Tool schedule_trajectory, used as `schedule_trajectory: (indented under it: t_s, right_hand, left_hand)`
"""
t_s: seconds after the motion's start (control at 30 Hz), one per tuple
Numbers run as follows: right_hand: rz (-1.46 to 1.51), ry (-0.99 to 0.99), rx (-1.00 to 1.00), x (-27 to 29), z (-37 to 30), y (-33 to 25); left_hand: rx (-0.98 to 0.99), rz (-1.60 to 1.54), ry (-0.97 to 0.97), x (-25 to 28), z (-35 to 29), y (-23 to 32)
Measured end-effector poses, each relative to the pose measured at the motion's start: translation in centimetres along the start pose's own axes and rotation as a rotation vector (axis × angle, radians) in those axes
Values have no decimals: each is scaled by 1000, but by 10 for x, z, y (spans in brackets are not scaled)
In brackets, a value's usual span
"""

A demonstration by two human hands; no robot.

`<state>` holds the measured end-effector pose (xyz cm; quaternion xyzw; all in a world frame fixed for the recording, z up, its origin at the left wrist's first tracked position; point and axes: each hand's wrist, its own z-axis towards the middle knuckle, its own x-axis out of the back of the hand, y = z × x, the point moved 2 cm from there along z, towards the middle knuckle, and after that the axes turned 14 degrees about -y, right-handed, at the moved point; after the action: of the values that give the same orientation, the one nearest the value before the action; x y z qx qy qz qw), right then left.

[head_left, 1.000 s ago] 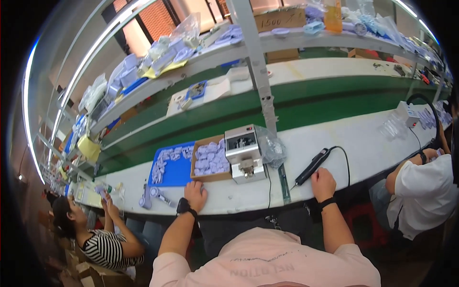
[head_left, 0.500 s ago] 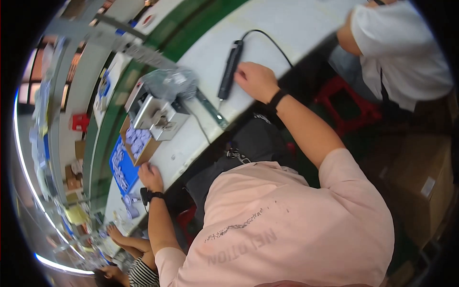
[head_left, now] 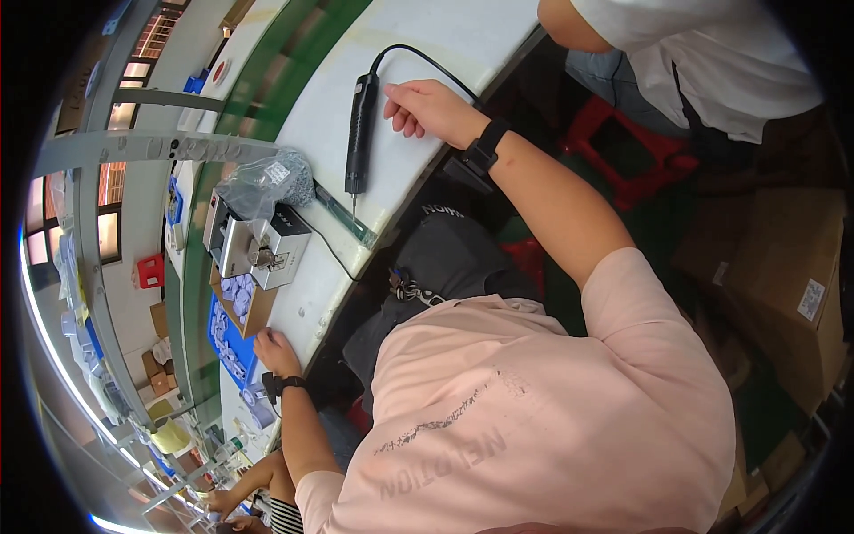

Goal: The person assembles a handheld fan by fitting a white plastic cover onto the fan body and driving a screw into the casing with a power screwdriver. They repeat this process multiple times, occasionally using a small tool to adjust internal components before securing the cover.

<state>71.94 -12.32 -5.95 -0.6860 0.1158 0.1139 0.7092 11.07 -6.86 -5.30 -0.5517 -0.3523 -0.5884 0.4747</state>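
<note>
The view has tilted; the loosely curled, empty right hand (head_left: 427, 109) seemingly touches the slim black electric screwdriver (head_left: 358, 133).

Head view — steeply down (tilted)

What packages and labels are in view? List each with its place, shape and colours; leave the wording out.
Clear plastic bag: crumpled, greyish, with a small white label, on the small metal machine on the white bench.
Brown cardboard box: on the floor at right, with a white rectangular label.
Cardboard tray: open, brown, holding small pale parts, beside a blue tray, near the left hand.
</note>
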Motion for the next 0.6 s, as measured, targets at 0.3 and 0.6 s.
schedule_trajectory:
  t_s: [0.3,0.6]
  right_hand:
    - [-95,19,-21,-7,0,-2]
    - [-158,51,-85,-12,3,-5]
  left_hand:
    - [14,-44,49,-2,-5,-1]
    - [32,-139,89,-4,-12,-2]
